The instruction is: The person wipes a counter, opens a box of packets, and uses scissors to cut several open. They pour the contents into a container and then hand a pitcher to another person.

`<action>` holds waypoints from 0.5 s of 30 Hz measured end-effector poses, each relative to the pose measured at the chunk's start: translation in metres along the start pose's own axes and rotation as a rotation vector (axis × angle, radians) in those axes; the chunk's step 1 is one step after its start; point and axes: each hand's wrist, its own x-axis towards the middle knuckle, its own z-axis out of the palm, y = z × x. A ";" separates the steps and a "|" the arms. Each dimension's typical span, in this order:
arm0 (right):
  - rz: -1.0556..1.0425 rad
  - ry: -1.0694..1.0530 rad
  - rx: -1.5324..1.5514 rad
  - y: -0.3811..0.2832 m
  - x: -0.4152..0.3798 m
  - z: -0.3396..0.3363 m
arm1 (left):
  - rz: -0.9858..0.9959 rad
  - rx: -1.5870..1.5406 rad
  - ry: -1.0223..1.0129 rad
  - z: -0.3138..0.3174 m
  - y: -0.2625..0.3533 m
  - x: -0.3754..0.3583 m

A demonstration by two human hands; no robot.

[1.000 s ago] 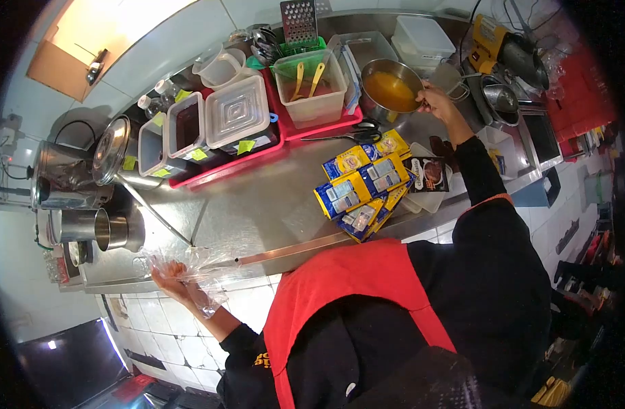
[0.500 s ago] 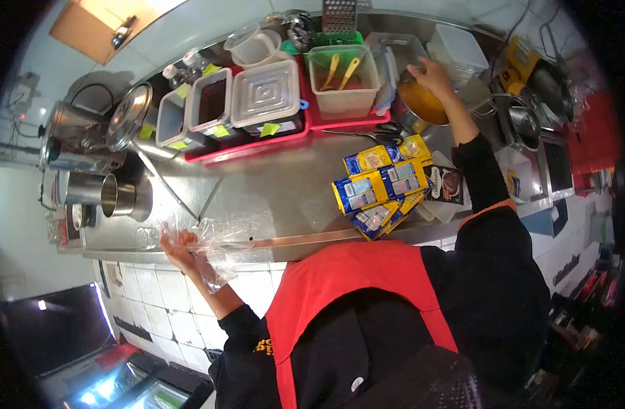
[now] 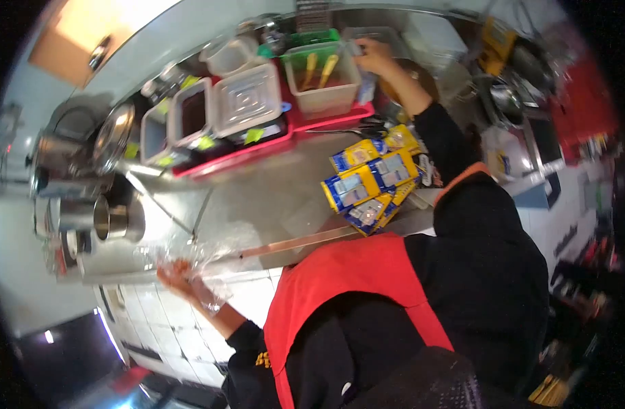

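Left hand (image 3: 176, 275), plastic (image 3: 216, 292) at counter edge (image 3: 295, 245); right hand (image 3: 374, 56) beside tub (image 3: 326, 103).

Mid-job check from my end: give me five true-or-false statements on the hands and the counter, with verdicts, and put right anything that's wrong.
1. Clear plastic is around the left hand. True.
2. The right hand is touching the yellow-and-blue packets. False: it is well beyond them, by the right side of the clear tub.
3. Two yellow handles stick up in the clear tub. True.
4. The yellow-and-blue packets are inside the clear tub. False: they lie in a pile outside it, on the steel counter.
5. A translucent lid is to the right of the clear tub. False: it is to the tub's left.
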 end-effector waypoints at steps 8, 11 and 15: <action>-0.070 0.167 0.133 0.040 -0.004 -0.046 | -0.049 0.047 -0.195 -0.013 -0.001 0.018; 0.037 0.403 -0.361 0.070 0.000 -0.068 | -0.003 0.074 -0.119 0.003 0.000 0.007; 0.216 0.277 -0.579 0.125 0.012 -0.082 | -0.019 0.145 -0.056 0.026 0.001 -0.010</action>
